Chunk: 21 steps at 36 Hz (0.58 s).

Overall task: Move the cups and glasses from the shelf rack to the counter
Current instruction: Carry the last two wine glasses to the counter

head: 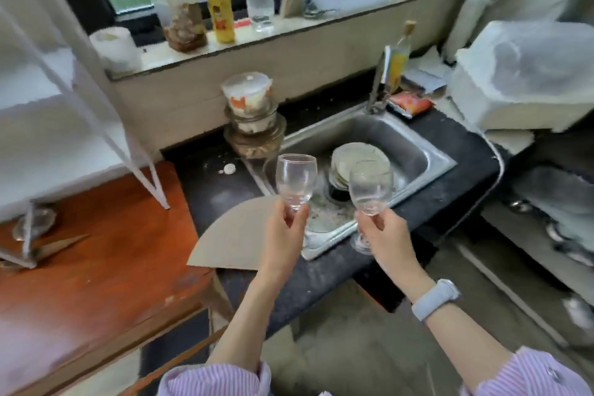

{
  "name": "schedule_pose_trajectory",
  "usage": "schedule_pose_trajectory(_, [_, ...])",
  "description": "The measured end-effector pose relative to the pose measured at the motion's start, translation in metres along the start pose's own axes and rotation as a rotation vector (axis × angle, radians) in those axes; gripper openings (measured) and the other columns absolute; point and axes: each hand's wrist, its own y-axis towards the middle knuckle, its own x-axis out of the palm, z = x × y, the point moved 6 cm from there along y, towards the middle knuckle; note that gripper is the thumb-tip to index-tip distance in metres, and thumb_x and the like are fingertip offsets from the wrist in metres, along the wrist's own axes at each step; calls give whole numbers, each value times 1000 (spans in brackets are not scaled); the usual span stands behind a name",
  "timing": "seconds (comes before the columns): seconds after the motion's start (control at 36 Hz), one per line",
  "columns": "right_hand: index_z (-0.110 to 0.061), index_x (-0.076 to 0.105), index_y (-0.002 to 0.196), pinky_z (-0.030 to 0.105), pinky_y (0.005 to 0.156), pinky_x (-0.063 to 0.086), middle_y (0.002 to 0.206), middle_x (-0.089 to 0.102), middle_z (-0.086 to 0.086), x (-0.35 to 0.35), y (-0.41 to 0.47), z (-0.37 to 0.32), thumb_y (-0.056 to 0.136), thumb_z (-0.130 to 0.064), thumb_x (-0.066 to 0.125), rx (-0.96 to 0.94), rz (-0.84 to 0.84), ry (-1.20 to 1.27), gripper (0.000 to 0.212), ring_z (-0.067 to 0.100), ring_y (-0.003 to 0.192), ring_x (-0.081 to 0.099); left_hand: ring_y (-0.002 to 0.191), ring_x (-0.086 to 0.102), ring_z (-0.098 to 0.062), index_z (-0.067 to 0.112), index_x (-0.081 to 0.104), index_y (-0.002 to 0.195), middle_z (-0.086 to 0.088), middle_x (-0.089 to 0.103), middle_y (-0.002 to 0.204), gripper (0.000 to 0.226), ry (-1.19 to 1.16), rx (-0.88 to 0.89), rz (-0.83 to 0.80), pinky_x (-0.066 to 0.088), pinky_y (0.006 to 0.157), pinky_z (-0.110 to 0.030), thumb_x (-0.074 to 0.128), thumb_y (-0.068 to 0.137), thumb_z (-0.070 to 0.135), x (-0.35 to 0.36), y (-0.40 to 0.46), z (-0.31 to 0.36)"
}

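Note:
My left hand (284,231) grips the stem of a clear wine glass (295,180), held upright above the sink's left rim. My right hand (384,235) holds a second clear wine glass (371,186) by its stem, upright over the sink's front edge; its foot shows below my fingers. The white shelf rack (64,100) stands at the left on a wooden table (96,260). A small glass object (35,223) lies under the rack's lowest shelf. The dark counter (225,190) runs around the sink.
The steel sink (418,151) holds stacked plates (356,161). A stack of lidded containers (252,116) sits at its left corner, a faucet (377,87) behind. A cardboard sheet (238,235) lies on the counter's front. Bottles and jars line the windowsill (257,38). A white bagged box (527,80) stands right.

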Motion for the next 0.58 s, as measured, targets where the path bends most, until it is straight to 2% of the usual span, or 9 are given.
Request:
schedule_pose_trajectory(0.06, [-3,55,71,17,50,33,58,51,5,-59,-5,14,88,-18,59,11,84,1,22,16,58,45,61,46,-21,1,47,75,-11,48,63,32,-10,27,-85,40,58,-39,54,91,28,57,-8,20])
schedule_pose_trajectory(0.08, [-8,54,68,15,48,32,57,50,3,-91,-9,21,88,-19,58,17,133,-5,23,14,56,44,59,46,-18,3,48,73,-8,49,61,33,3,52,-127,39,56,-40,55,90,30,87,-14,33])
schedule_pose_trajectory(0.14, [-13,50,64,15,48,32,56,48,1,-145,-17,35,88,-21,58,35,222,-15,27,12,54,42,54,42,-11,8,47,69,0,47,58,33,29,104,-211,34,54,-31,55,88,34,138,-25,56])
schedule_pose_trajectory(0.19, [-9,50,64,16,48,32,57,48,2,-197,-27,49,88,-21,58,63,312,-13,27,11,52,41,53,39,-8,11,46,67,3,46,56,32,0,145,-307,32,53,-27,56,88,33,188,-38,82])
schedule_pose_trajectory(0.28, [-13,51,65,28,56,37,56,49,2,-268,-43,67,86,-19,59,105,460,-20,23,13,54,43,50,38,-5,14,42,63,7,42,53,33,-1,213,-436,30,52,-23,57,87,30,257,-57,120])
schedule_pose_trajectory(0.36, [-22,52,63,32,57,38,55,52,0,-332,-61,84,85,-17,60,139,617,-32,23,15,56,47,56,44,-14,6,45,69,-3,48,58,33,-19,235,-574,41,58,-36,56,88,30,322,-75,152])
schedule_pose_trajectory(0.44, [-22,55,64,22,52,38,55,54,-4,-388,-80,101,84,-18,61,178,749,-33,22,9,53,47,60,48,-24,0,48,77,-11,49,65,33,-39,243,-711,51,63,-49,56,88,31,385,-93,177])
schedule_pose_trajectory(0.53, [-8,57,68,23,54,38,59,55,5,-441,-99,118,84,-17,61,215,869,-42,18,12,55,48,59,50,-27,2,50,78,-10,49,64,30,-58,274,-837,50,60,-47,56,88,29,448,-111,200])
schedule_pose_trajectory(0.58, [-11,56,67,17,51,38,58,54,6,-473,-109,127,86,-15,59,228,919,-25,19,8,51,48,62,54,-31,4,52,77,-12,55,65,30,-52,317,-903,49,63,-45,56,88,31,490,-123,214])
